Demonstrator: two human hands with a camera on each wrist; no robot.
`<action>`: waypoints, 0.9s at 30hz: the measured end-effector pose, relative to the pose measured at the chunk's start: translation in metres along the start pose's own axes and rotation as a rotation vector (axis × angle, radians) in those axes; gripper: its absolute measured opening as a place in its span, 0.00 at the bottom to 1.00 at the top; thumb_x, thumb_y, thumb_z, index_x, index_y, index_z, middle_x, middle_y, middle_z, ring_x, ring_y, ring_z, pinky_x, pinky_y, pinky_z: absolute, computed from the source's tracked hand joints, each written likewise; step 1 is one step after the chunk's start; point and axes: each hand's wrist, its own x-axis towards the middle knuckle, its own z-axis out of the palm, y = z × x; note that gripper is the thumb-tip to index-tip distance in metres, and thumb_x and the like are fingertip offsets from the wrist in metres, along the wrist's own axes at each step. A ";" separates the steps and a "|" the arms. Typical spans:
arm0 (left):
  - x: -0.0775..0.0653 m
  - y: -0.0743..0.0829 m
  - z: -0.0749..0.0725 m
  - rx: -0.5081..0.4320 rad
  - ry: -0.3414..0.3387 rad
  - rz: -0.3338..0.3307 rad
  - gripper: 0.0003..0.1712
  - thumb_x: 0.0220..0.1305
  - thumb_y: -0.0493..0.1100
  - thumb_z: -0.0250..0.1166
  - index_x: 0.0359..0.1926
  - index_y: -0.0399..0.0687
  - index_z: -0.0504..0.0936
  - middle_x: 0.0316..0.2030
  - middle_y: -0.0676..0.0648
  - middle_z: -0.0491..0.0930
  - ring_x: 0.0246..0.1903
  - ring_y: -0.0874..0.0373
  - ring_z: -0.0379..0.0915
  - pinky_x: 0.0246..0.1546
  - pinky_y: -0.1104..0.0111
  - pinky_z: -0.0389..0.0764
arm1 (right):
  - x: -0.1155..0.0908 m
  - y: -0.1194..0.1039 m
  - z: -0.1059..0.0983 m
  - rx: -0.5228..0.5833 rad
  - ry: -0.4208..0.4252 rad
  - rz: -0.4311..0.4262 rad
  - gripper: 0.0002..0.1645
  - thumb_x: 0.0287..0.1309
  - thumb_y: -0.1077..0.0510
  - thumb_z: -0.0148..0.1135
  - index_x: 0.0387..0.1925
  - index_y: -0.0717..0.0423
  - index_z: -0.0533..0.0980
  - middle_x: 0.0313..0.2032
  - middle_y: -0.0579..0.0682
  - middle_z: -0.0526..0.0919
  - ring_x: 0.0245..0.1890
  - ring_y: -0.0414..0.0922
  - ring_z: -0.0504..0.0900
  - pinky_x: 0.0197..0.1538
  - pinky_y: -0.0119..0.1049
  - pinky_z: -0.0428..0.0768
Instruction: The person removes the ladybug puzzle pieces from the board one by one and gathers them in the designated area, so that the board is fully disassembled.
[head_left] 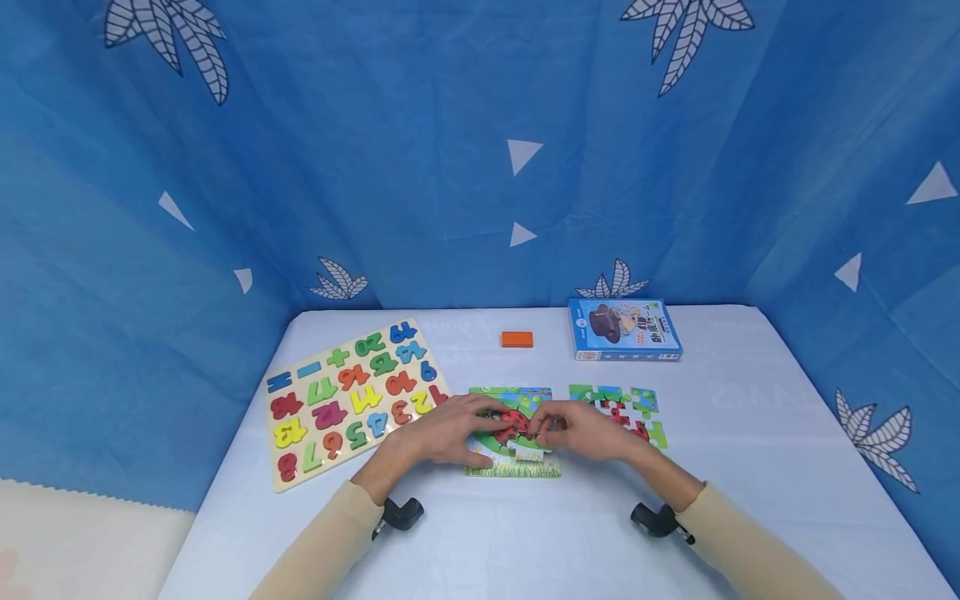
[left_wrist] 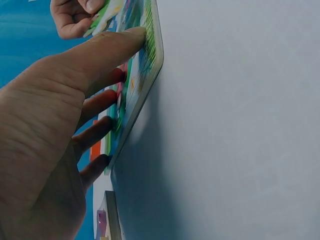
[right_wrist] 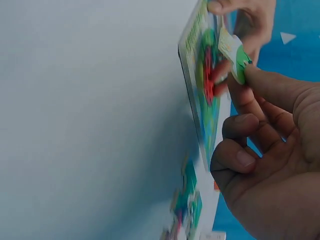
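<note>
A ladybug jigsaw puzzle [head_left: 513,471] lies in the middle of the table, with a pale gap low in its picture. My left hand [head_left: 450,429] rests on its left part, the fingers spread over the picture and the thumb near the grassy edge in the left wrist view. Over the right part of the puzzle, my right hand [head_left: 585,429] pinches a green and white puzzle piece [right_wrist: 235,54] between thumb and forefinger. In the right wrist view this piece is held just off the board, tilted. Several joined and loose puzzle pieces [head_left: 647,400] lie to the right, partly hidden by my right hand.
At left lies a wooden number board [head_left: 341,404] with coloured numerals. An orange block [head_left: 517,339] sits behind the puzzle, and a blue box [head_left: 626,329] stands at the back right. A blue patterned curtain [head_left: 480,167] hangs behind the table.
</note>
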 end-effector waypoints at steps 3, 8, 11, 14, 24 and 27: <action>0.000 0.000 -0.001 -0.008 0.000 -0.001 0.41 0.61 0.66 0.67 0.73 0.67 0.69 0.72 0.57 0.64 0.72 0.56 0.57 0.71 0.53 0.63 | -0.010 0.006 -0.014 0.008 0.002 0.038 0.05 0.65 0.56 0.67 0.41 0.48 0.81 0.34 0.42 0.84 0.34 0.43 0.78 0.36 0.34 0.76; -0.001 0.000 -0.001 -0.008 -0.002 0.003 0.40 0.62 0.66 0.67 0.73 0.66 0.69 0.72 0.57 0.64 0.73 0.56 0.56 0.71 0.53 0.62 | -0.030 0.015 -0.039 0.009 -0.016 0.106 0.06 0.63 0.57 0.68 0.40 0.52 0.81 0.32 0.46 0.82 0.32 0.45 0.76 0.33 0.32 0.74; -0.001 0.000 -0.001 -0.010 -0.002 0.006 0.40 0.62 0.66 0.67 0.73 0.66 0.69 0.72 0.57 0.64 0.73 0.56 0.56 0.72 0.53 0.62 | -0.044 0.021 -0.052 0.006 -0.040 0.134 0.05 0.63 0.58 0.68 0.39 0.53 0.81 0.32 0.48 0.82 0.31 0.44 0.76 0.33 0.32 0.75; -0.001 0.000 0.000 -0.014 -0.001 0.006 0.40 0.62 0.66 0.67 0.73 0.66 0.69 0.72 0.57 0.64 0.73 0.56 0.56 0.71 0.53 0.62 | -0.055 0.027 -0.062 -0.012 -0.070 0.159 0.04 0.63 0.59 0.68 0.39 0.53 0.82 0.31 0.47 0.82 0.32 0.44 0.76 0.34 0.32 0.76; -0.003 -0.003 0.001 -0.021 -0.003 0.007 0.40 0.62 0.66 0.66 0.73 0.66 0.69 0.73 0.57 0.63 0.73 0.56 0.55 0.72 0.53 0.61 | -0.073 0.044 -0.068 -0.099 -0.101 0.207 0.02 0.61 0.59 0.69 0.35 0.50 0.82 0.29 0.45 0.79 0.32 0.44 0.76 0.34 0.33 0.74; -0.002 -0.002 0.001 -0.021 -0.009 0.011 0.40 0.63 0.67 0.65 0.73 0.65 0.68 0.73 0.57 0.62 0.74 0.56 0.55 0.72 0.53 0.61 | -0.075 0.044 -0.069 -0.121 -0.090 0.204 0.02 0.60 0.59 0.69 0.34 0.50 0.82 0.29 0.44 0.79 0.32 0.44 0.76 0.33 0.32 0.74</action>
